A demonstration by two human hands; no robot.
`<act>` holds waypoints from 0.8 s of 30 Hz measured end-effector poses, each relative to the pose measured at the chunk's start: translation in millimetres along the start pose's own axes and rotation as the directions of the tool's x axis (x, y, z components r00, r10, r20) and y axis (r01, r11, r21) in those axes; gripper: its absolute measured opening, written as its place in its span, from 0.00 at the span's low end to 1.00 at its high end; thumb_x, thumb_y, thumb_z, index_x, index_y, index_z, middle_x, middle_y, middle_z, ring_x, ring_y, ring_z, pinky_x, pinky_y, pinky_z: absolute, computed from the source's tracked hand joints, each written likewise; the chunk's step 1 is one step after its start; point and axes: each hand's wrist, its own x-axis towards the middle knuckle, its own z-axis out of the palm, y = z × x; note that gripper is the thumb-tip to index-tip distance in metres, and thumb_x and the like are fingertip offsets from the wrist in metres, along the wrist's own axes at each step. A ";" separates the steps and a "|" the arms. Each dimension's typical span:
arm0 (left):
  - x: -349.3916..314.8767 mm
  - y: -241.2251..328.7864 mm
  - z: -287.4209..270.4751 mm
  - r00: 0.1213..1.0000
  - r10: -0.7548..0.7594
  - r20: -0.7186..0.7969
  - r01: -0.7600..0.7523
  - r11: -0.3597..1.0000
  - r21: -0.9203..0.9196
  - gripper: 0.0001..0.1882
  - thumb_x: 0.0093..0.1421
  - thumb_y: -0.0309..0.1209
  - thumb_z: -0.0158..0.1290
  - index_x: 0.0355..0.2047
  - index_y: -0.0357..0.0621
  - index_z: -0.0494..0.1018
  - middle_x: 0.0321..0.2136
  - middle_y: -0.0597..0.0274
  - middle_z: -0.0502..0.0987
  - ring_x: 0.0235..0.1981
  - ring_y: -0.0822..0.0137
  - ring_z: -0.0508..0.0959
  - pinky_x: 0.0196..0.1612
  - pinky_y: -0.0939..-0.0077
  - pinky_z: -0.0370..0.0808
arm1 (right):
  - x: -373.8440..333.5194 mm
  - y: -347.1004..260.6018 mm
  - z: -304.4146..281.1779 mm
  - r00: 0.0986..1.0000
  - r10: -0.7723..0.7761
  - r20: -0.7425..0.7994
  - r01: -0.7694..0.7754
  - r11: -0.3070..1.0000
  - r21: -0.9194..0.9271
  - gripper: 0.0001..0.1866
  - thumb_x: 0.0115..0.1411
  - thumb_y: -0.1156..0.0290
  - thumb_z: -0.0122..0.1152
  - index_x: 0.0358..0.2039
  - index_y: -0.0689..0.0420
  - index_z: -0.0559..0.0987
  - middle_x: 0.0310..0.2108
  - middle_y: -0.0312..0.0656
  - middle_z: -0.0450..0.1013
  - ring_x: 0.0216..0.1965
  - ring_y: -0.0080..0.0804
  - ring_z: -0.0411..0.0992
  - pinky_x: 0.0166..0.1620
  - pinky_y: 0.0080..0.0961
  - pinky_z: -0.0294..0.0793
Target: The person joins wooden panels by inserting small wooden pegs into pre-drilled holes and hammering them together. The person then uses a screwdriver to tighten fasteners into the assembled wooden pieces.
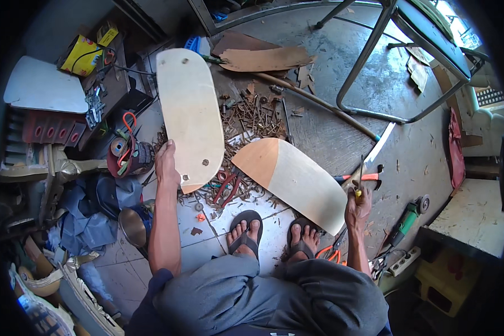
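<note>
My left hand (167, 163) grips the left edge of a pale plywood panel (190, 112) with rounded corners. A few small round fittings show on the panel's face. My right hand (357, 210) is closed round a screwdriver (360, 185), its thin shaft pointing up and a bit of yellow handle showing. Between my hands, a second curved plywood panel (302, 182) lies slanted, with a browner wedge at its left end. A tool with an orange and black handle (369, 178) lies just beyond my right hand.
Loose screws (257, 115) are heaped between the panels, with red-handled pliers (227, 187) nearby. Orange-handled cutters (333, 253) lie by my right foot. A green angle grinder (410, 219) is at right. A metal-framed chair (397, 61) stands far right; a tool bag (130, 154) sits at left.
</note>
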 end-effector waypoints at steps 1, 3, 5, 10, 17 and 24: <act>-22.7 4.9 13.2 1.000 0.010 -0.010 -0.011 0.992 -0.130 0.22 0.74 0.39 0.44 0.57 0.33 0.72 0.49 0.54 0.80 0.46 0.60 0.82 0.52 0.69 0.78 | -4.8 -7.9 -4.3 0.999 0.031 0.045 -0.034 0.998 0.052 0.13 0.66 0.68 0.61 0.49 0.55 0.81 0.32 0.45 0.74 0.34 0.39 0.76 0.40 0.33 0.74; -33.8 -19.3 -10.1 0.883 0.137 0.449 0.106 0.874 -0.475 0.23 0.73 0.42 0.45 0.54 0.33 0.71 0.42 0.51 0.78 0.38 0.60 0.82 0.40 0.65 0.80 | -7.9 -38.1 1.3 0.934 0.257 0.247 -0.332 0.881 0.339 0.10 0.65 0.66 0.65 0.44 0.57 0.83 0.25 0.33 0.72 0.22 0.23 0.71 0.27 0.23 0.71; -48.3 -48.2 -13.9 0.594 0.258 0.762 0.382 0.743 -0.550 0.26 0.72 0.47 0.46 0.51 0.30 0.69 0.35 0.51 0.74 0.31 0.59 0.79 0.32 0.66 0.78 | -5.7 -63.7 5.6 0.858 0.282 0.429 -0.453 0.808 0.376 0.14 0.64 0.63 0.67 0.46 0.57 0.82 0.21 0.30 0.69 0.17 0.17 0.67 0.21 0.19 0.67; -148.9 -32.1 84.8 0.364 -0.181 0.914 0.799 0.565 -0.206 0.48 0.65 0.67 0.41 0.46 0.19 0.67 0.26 0.52 0.69 0.20 0.63 0.73 0.22 0.73 0.70 | -3.0 -88.2 10.8 0.812 0.090 0.577 -0.530 0.530 0.662 0.38 0.60 0.59 0.70 0.66 0.63 0.67 0.41 0.41 0.77 0.17 0.23 0.71 0.20 0.22 0.73; -156.8 -84.5 107.2 -0.212 -0.232 0.949 0.674 0.668 0.314 0.45 0.68 0.61 0.43 0.63 0.25 0.61 0.45 0.35 0.75 0.37 0.49 0.81 0.33 0.60 0.81 | -4.4 -50.2 -0.6 0.776 0.394 0.493 -0.589 0.173 0.789 0.17 0.59 0.58 0.73 0.38 0.54 0.75 0.24 0.34 0.71 0.16 0.23 0.70 0.20 0.23 0.73; -70.3 -47.1 62.4 0.409 -0.361 0.838 0.647 0.762 0.012 0.36 0.71 0.58 0.44 0.65 0.41 0.65 0.55 0.50 0.77 0.50 0.52 0.82 0.44 0.48 0.85 | -83.2 -15.2 -2.9 0.659 0.572 0.489 -0.570 -0.045 0.821 0.14 0.64 0.58 0.69 0.37 0.53 0.75 0.22 0.35 0.73 0.20 0.25 0.73 0.23 0.24 0.74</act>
